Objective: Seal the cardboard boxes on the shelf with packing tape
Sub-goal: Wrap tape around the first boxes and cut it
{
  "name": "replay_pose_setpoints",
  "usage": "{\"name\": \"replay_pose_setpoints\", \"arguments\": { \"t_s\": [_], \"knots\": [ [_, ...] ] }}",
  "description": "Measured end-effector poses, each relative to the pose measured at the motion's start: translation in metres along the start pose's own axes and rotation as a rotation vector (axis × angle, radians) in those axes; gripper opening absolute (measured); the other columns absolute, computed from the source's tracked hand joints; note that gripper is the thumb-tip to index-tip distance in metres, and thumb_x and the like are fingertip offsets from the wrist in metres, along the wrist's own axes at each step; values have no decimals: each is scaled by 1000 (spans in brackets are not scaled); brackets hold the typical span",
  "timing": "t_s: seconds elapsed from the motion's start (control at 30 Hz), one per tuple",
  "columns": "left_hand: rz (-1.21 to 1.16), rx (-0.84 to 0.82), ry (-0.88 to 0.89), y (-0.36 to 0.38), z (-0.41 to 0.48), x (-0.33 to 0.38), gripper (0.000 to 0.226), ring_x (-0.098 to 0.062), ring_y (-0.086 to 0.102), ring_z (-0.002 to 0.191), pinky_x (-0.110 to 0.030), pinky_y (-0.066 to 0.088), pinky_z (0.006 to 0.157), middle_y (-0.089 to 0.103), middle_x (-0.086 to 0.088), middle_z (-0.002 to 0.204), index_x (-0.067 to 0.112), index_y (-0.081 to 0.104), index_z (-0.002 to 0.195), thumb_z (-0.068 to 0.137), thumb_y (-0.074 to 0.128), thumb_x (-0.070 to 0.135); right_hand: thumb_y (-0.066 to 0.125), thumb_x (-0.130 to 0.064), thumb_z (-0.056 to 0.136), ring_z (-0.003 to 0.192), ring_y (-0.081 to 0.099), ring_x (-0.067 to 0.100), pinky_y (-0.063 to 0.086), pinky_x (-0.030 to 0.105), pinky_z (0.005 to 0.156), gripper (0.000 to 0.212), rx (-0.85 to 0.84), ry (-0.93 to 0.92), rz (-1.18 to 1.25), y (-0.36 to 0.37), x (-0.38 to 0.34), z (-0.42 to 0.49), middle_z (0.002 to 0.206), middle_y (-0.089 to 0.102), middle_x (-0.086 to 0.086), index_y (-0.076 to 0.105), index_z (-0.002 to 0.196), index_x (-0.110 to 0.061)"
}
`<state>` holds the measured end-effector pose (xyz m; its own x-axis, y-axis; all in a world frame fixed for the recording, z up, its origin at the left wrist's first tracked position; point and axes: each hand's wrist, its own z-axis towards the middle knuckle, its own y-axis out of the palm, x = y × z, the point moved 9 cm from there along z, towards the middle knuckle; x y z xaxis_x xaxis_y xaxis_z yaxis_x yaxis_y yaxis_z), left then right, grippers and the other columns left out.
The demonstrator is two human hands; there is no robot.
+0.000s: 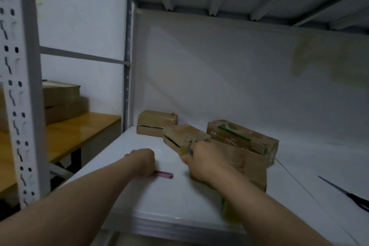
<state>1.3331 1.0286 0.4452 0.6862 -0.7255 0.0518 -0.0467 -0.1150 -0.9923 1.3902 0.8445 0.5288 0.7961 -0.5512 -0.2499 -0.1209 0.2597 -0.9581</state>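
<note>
A flat brown cardboard box [186, 136] is flanked by a brown tape roll [184, 149] gripped in the right hand [200, 161]; the grip of the left hand [142, 161] cannot be told.

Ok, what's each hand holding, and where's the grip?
Right hand grips a brownish thing, likely the tape roll, by its near side. Left hand is curled over the pink tool at its near end; hold unclear.
</note>
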Motion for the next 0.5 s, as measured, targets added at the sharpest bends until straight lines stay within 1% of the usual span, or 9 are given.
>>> {"name": "replay_pose_setpoints", "arguments": {
  "t_s": [0.03,0.1,0.17,0.2,0.23,0.3,0.37,0.43,0.5],
  "knots": [
    [11,10,23,1,-3,1,31,-26,52,110,-39,45,98,59,-4,118,20,62,119,92,63,36,56,-29,100,75,58,19,40,28,54,18,-33,-3,39,13,-6,5,81,55,1,58,89,-14],
    [13,42,104,0,-10,7,23,-24,49,107,-38,42,93,59,-3,116,22,61,115,95,61,32,59,-22,98,95,63,25,52,32,72,9,-89,-23,32,39,-17,10,100,62,6,57,103,-15],
    [2,44,196,-3,-15,14,7,-18,50,97,-34,40,87,59,1,106,25,59,103,95,59,26,60,-18,97,113,59,30,54,41,92,37,-138,-53,-23,59,-24,11,125,59,12,48,132,-12],
    [-20,22,253,-2,-18,19,6,-14,50,91,-30,39,82,59,5,99,28,57,94,95,61,22,59,-17,97,120,54,32,51,43,97,49,-151,-68,-43,66,-27,10,133,55,15,40,142,-11],
    [-50,-15,312,-3,-22,25,13,-10,52,86,-26,40,77,59,8,93,30,57,88,93,64,19,59,-16,97,125,51,34,49,45,100,55,-160,-83,-55,73,-28,11,138,51,17,34,146,-10],
    [-135,-119,381,-10,-30,37,17,-6,57,80,-21,43,72,63,9,88,28,62,86,88,69,12,61,-18,97,123,52,36,49,47,99,59,-183,-85,-51,81,-30,14,136,53,19,30,146,-8],
    [-250,-168,398,-27,-38,48,16,-8,62,78,-22,49,72,69,3,88,18,69,87,86,67,3,61,-17,97,116,58,36,52,43,91,61,-178,-41,-4,74,-29,16,130,55,19,28,146,-6],
    [-443,-109,412,-56,-43,59,15,-13,63,81,-31,57,78,69,-3,89,11,71,89,85,66,-3,59,-12,98,112,61,35,50,37,84,57,-159,-46,-28,49,-27,17,128,58,18,33,148,-6],
    [-751,35,383,-85,-48,67,7,-19,62,85,-36,55,78,69,-12,92,6,69,94,87,67,3,56,-9,99,110,61,32,49,35,80,46,-105,-27,-29,9,-11,13,126,61,17,46,144,-10]
  ]
}}
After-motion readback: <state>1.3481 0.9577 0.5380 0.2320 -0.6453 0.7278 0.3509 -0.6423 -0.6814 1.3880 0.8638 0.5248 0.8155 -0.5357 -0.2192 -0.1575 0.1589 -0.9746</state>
